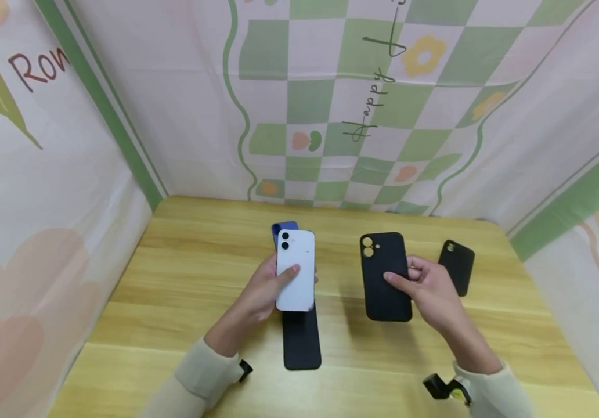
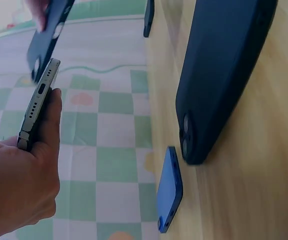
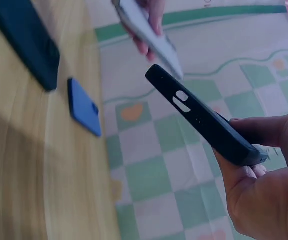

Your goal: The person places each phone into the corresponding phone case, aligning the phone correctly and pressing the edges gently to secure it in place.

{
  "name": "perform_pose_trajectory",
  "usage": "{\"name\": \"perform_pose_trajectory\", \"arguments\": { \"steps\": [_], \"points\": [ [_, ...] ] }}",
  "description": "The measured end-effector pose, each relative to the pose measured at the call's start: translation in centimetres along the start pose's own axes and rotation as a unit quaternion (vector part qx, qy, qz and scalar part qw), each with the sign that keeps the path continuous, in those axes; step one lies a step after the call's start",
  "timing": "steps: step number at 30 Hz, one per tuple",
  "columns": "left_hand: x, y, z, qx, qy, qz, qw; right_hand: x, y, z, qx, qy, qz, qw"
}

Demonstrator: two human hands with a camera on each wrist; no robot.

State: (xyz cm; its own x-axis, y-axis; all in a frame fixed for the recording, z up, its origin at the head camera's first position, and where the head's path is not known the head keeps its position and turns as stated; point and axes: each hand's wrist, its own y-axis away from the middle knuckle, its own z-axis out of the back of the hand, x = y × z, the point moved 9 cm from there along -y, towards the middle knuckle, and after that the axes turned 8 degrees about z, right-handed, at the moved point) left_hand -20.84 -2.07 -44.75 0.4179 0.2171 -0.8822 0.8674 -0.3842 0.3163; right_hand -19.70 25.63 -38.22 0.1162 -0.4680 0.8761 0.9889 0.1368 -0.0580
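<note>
My left hand (image 1: 264, 288) holds a white phone (image 1: 296, 293) above the table, its back turned up and the thumb lying across it. In the left wrist view, that phone's bottom edge (image 2: 38, 102) shows its charging port. My right hand (image 1: 435, 296) pinches a black phone case (image 1: 385, 258) between thumb and fingers. Through the camera holes of this case a light colour shows, and its bottom cutouts (image 3: 181, 102) appear in the right wrist view. Phone and case are held apart, side by side.
Partly beneath the white phone lies another black case (image 1: 302, 345); whether it contains a phone, I cannot tell. A blue phone or case (image 1: 290, 224) lies behind. A smaller black case (image 1: 458, 270) lies at the right. Patterned cloth (image 1: 312, 104) walls the wooden table (image 1: 184, 255).
</note>
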Motion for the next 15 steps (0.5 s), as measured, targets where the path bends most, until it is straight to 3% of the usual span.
{"name": "perform_pose_trajectory", "arguments": {
  "steps": [8,15],
  "points": [
    [1.0,-0.3,-0.9,0.0,0.014,0.008,0.9999,1.5,-1.3,-3.4,0.022,-0.121,0.001,0.992],
    [1.4,-0.3,-1.2,0.0,0.023,0.014,0.9996,2.1,-2.4,-4.9,0.023,-0.13,0.0,0.991]
  ]
}}
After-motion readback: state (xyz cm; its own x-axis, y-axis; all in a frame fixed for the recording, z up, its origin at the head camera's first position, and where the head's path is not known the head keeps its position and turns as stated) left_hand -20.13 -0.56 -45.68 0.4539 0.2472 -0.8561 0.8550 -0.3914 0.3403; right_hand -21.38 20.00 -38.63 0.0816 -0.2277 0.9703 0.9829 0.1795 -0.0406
